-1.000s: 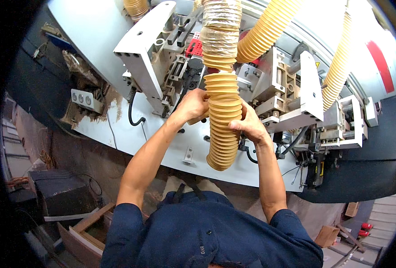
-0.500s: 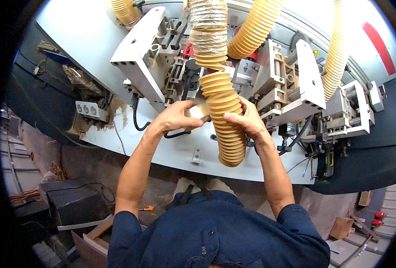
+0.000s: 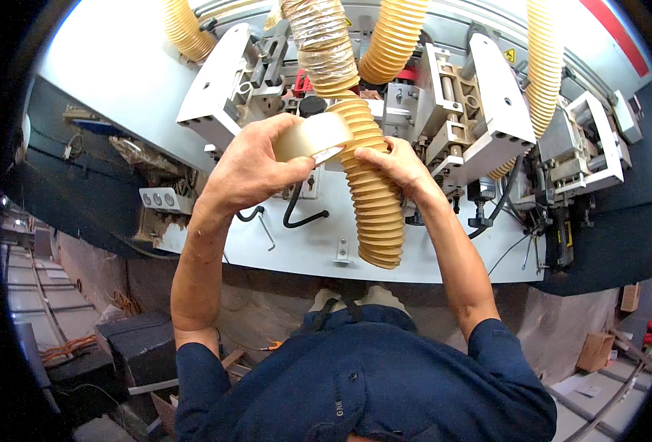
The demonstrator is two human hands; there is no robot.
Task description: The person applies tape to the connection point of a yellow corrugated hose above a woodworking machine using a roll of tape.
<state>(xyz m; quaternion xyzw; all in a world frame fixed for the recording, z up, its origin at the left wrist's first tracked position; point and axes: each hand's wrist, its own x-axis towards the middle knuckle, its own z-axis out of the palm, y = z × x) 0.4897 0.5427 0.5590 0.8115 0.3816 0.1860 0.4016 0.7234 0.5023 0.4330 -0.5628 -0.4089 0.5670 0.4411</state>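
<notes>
My left hand [image 3: 256, 162] grips a wide roll of clear packing tape [image 3: 312, 138] between thumb and fingers, its rim up against the hose. A yellow ribbed hose [image 3: 374, 199] hangs down in front of me, its lower end free above the machine's white table. My right hand [image 3: 399, 168] is closed round the hose's right side, thumb in front and the other fingers partly hidden behind it. Higher up, the hose is wrapped in shiny clear tape [image 3: 321, 46]. Whether a strip of tape runs from the roll to the hose I cannot make out.
White metal machine units [image 3: 215, 77] stand left and right of the hose. More yellow hoses [image 3: 393, 40] come down behind. On the white table [image 3: 307, 254] are a hex key [image 3: 268, 232] and a small metal bracket [image 3: 343, 251]. A cardboard box [image 3: 594, 352] sits low at right.
My left hand has raised the tape roll, which now shows more fully beside the hose. My right hand has moved slightly up along the hose. The whole view has shifted a little.
</notes>
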